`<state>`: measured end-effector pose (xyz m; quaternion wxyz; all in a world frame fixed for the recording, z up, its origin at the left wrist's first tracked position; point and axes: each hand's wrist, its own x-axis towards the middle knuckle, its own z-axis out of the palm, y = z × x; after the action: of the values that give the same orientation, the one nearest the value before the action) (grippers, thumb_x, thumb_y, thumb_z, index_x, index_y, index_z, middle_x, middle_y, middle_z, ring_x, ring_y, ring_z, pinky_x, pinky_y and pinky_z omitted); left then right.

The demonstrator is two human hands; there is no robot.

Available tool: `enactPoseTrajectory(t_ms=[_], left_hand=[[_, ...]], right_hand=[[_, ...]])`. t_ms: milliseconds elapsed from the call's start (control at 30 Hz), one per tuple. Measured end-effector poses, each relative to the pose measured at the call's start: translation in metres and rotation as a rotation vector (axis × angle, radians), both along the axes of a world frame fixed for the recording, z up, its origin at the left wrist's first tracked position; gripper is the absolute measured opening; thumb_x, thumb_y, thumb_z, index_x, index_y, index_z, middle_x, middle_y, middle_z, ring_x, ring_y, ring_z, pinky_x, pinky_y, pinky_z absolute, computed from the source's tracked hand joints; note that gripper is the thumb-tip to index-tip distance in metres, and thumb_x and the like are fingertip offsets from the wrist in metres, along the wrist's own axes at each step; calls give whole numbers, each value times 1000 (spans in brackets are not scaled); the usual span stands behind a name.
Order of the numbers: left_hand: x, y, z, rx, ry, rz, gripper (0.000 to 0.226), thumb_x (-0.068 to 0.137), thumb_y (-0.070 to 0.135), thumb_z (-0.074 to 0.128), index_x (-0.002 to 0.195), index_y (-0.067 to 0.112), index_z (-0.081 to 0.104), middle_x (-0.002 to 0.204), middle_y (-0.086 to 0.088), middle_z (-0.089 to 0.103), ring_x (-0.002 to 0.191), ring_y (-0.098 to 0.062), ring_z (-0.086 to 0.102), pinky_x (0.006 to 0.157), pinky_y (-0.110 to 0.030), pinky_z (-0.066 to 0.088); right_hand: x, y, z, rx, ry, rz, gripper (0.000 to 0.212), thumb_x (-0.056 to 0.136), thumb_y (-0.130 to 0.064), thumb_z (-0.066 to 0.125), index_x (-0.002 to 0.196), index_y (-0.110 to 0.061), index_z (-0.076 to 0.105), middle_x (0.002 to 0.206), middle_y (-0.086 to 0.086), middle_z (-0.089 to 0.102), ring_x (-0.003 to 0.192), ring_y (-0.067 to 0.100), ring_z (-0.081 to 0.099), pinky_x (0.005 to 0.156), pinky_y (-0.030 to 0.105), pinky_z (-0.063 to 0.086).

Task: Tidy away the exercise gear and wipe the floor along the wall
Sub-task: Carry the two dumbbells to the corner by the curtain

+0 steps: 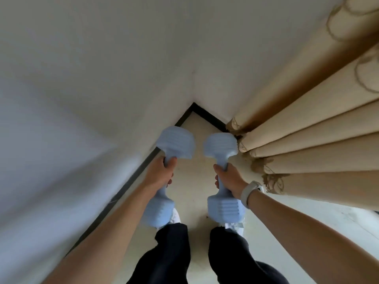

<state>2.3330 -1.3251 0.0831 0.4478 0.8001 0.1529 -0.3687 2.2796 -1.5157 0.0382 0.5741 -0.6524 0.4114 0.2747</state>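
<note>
Two pale blue dumbbells are held above the floor (pixel 192 181) in the room corner at 12 o'clock. The left hand (pixel 159 173) is wrapped around the left dumbbell (pixel 164 173), the right hand (pixel 228 178) around the right dumbbell (pixel 222 175), each at its narrow bar. They are judged rigid, fairly heavy and matte-coated; mid-handle is the balanced hold.
</note>
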Motion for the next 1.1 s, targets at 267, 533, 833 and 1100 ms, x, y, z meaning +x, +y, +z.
enactPoseTrajectory(t_ms=[267,533,833,1100], left_hand=[[35,-34,-234,23,9,39,25,95,37,41,77,20,46,72,-5,55,54,-16,52,54,-27,44],[47,-48,-330,-28,-50,34,24,95,35,44,83,15,49,73,-7,56,54,-18,52,52,-26,43],[46,-45,-350,-36,-62,38,28,95,37,44,94,10,52,76,-7,57,61,-19,55,63,-30,45],[41,-48,-345,-88,-108,77,26,95,33,44,86,9,51,71,-7,55,58,-19,53,56,-26,44]], right_hand=[[24,-30,-237,-98,1,94,19,94,-24,47,96,-6,39,64,5,45,53,18,44,55,32,43],[5,-34,-330,-215,9,131,23,92,-30,50,96,-9,41,72,3,48,59,22,48,67,41,48],[9,-34,-327,-252,33,207,34,92,-33,49,106,-2,47,85,12,58,73,30,59,73,42,49],[57,-46,-252,-655,-89,850,41,96,-38,35,89,-7,62,90,14,63,97,34,62,75,32,45]])
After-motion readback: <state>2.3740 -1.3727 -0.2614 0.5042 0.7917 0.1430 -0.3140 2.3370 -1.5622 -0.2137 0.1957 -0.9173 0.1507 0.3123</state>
